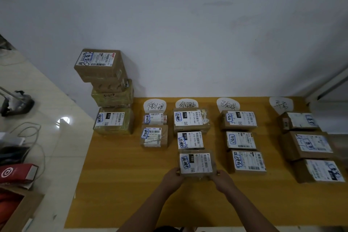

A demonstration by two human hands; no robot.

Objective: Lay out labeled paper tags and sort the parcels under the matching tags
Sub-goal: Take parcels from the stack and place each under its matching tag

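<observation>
- Two hands on one parcel: left hand [174, 176] grips the near-left corner of the "150" parcel [195, 163], right hand [221, 177] grips the near-right corner. Fingers are curled round the edges.
- Can't tell if it sits flat on the tabletop [116, 194] or just off it.
- Every place below is relative to the "150" parcel.
- Straight beyond it, same line: middle parcel [190, 140] just beside its far edge, then far parcel [191, 119], then second tag [186, 104] at the wall end. All three labels carry the same blue-ringed handwriting.
- Left and beyond: first tag [154, 106], with left column [154, 136] of two small parcels under it.
- Right: third tag [228, 104] heads the right column [241, 140] of three parcels. The nearest of them is just beside the "150" parcel, with a narrow gap.
- Further right: fourth tag [281, 104] over the end column [308, 144], three larger parcels touching one another.
- Well left and beyond: stack [111, 92] of four boxes on the tabletop's far-left corner by the wall. The upper boxes sit skewed on the lower ones.
- Well left, on the floor: red box [17, 174], loose cables [35, 137] and an open carton [20, 211]. Something orange-red is inside the carton, can't tell what.
</observation>
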